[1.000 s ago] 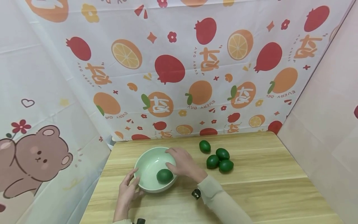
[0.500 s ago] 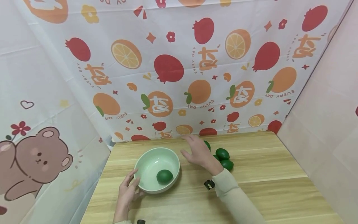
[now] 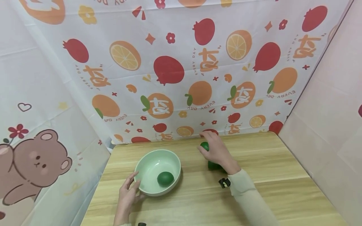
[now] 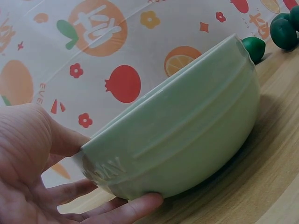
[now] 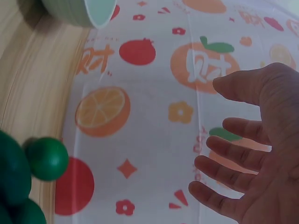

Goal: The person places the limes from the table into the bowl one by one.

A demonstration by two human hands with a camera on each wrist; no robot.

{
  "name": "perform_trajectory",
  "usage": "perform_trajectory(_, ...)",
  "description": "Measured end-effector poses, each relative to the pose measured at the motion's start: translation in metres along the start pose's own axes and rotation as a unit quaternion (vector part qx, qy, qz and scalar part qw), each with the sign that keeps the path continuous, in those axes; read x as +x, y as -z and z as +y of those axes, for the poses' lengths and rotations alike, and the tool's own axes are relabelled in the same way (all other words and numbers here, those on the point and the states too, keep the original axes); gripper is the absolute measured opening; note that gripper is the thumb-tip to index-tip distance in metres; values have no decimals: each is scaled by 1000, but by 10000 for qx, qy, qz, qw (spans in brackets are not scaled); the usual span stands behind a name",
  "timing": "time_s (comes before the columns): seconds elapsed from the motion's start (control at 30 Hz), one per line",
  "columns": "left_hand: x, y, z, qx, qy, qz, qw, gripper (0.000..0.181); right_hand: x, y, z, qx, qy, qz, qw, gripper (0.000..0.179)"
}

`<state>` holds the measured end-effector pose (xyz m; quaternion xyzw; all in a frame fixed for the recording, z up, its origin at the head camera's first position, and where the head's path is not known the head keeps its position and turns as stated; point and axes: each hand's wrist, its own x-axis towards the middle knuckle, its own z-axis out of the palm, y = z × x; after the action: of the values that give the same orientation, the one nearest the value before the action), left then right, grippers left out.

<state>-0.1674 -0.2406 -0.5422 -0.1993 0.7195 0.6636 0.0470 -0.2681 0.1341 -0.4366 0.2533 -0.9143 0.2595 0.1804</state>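
A pale green bowl stands on the wooden table with one dark green lime inside. My left hand grips its left side; in the left wrist view the thumb lies at the rim of the bowl and the fingers reach below against the outside wall. My right hand hovers over the other limes, and one lime shows between thumb and fingers. In the right wrist view, the right hand has its fingers spread and holds nothing, apart from the nearest lime.
More limes lie close together on the table, partly hidden under the right hand. Behind the wooden table hangs a fruit-printed cloth, and a bear-printed cloth covers the left side.
My right hand has left the bowl's right rim and moved right, over the limes. The left hand stays at the bowl, and the lime inside lies as before.
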Motion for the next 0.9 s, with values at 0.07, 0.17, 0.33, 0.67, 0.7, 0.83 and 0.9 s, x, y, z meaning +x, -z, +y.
perform_trajectory(0.07,0,1,0,-3,13,12,10000,55,-2,3,5,-57,-125,-50,9999,49)
perform_trajectory(0.17,0,1,0,-27,24,8,10000,55,-6,8,13,11,-396,-163,9991,52)
perform_trajectory(0.33,1,1,2,-23,17,-4,10000,55,-16,17,28,12,-774,-174,9968,57)
perform_trajectory(0.67,-5,0,0,-49,19,10,10000,56,-38,23,59,-69,-998,-193,9948,56)
perform_trajectory(0.7,-6,0,0,-55,8,15,10000,56,-40,23,61,-47,-1014,-183,9947,56)
perform_trajectory(0.83,-8,-2,-1,-64,7,16,10000,56,-50,22,69,-76,-1118,-238,9934,56)
perform_trajectory(0.9,-9,-2,-1,-54,9,20,10000,55,-54,20,73,-90,-1190,-295,9924,56)
